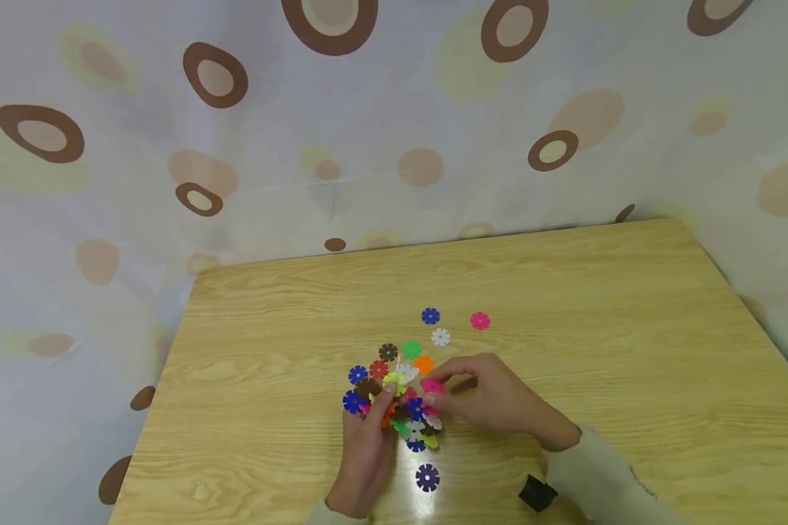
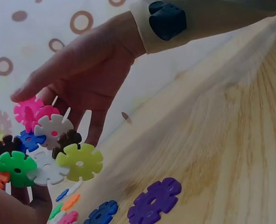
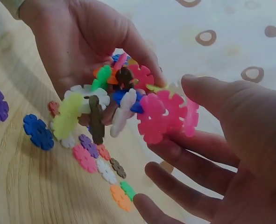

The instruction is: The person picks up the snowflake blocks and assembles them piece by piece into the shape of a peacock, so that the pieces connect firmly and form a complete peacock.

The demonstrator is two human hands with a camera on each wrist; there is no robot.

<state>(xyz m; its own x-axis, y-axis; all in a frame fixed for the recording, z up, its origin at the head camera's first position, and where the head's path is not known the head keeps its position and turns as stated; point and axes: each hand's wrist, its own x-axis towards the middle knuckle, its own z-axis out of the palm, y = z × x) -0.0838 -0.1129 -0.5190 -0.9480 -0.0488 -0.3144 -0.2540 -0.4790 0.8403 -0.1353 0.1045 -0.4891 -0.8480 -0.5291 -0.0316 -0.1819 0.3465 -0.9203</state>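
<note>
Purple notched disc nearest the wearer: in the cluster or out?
Out: the purple notched disc lies flat on the table, apart from the held cluster.

Linked discs (image 3: 124,111): thin plastic by the look, smooth faces, notched rims. Pink disc (image 3: 152,114): same plastic, smooth, low sheen. Yellow-green disc (image 2: 88,158): smooth, looked satin. Loose purple disc (image 2: 165,195): smooth plastic, slight gloss. Loose blue disc (image 3: 32,126): plastic, smooth too. Tabletop (image 1: 269,328): wood or wood-look laminate, couldn't tell which; streaky grain, semi-gloss, bright glare at the near side. Wall covering (image 1: 368,109): printed sheet, mostly matt, lightly creased; cloth or plastic unclear. Sleeve (image 1: 604,474): soft-looking cloth, matt. Black wrist device (image 2: 168,21): hard plastic look, smooth, fairly matt.
</note>
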